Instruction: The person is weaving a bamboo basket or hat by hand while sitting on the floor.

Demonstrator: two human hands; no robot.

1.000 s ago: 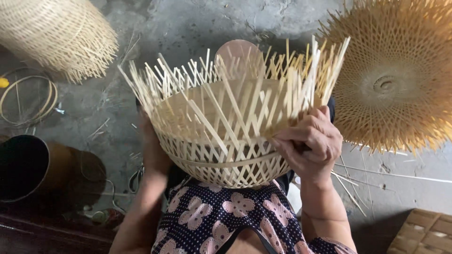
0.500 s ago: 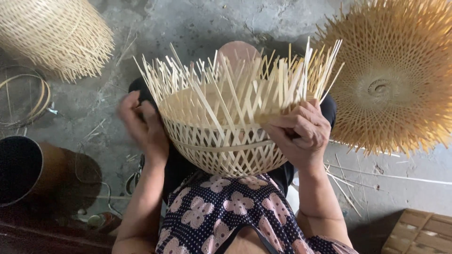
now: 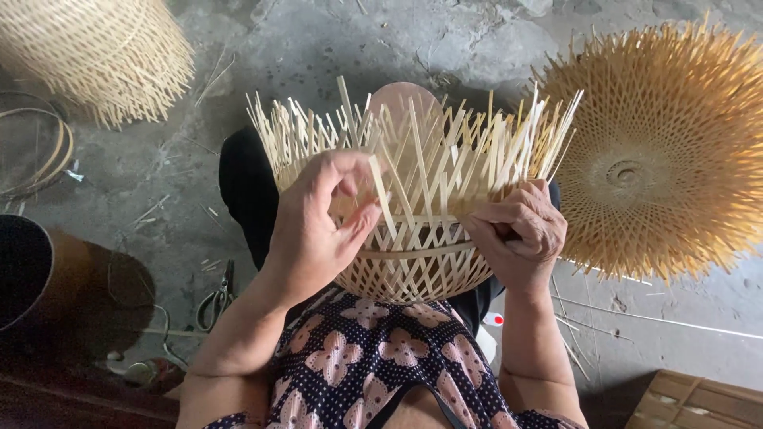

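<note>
A half-woven bamboo basket (image 3: 413,254) rests on my lap, its loose pale strips (image 3: 445,143) sticking up all round the rim. My left hand (image 3: 318,226) is at the basket's left near side, thumb and fingers pinching one upright strip. My right hand (image 3: 517,230) grips the basket's right rim, fingers curled over the woven band. My floral-print clothing (image 3: 366,357) shows below the basket.
A large round woven bamboo piece (image 3: 660,151) lies on the concrete floor at right. Another bamboo basket (image 3: 95,48) stands at top left, near a bamboo hoop (image 3: 48,151). Scissors (image 3: 214,298) lie on the floor at left. A dark container (image 3: 32,278) sits at far left.
My left hand came from the basket's left outside up onto its near side and took hold of a strip. The basket has turned slightly; my right hand stays on the rim.
</note>
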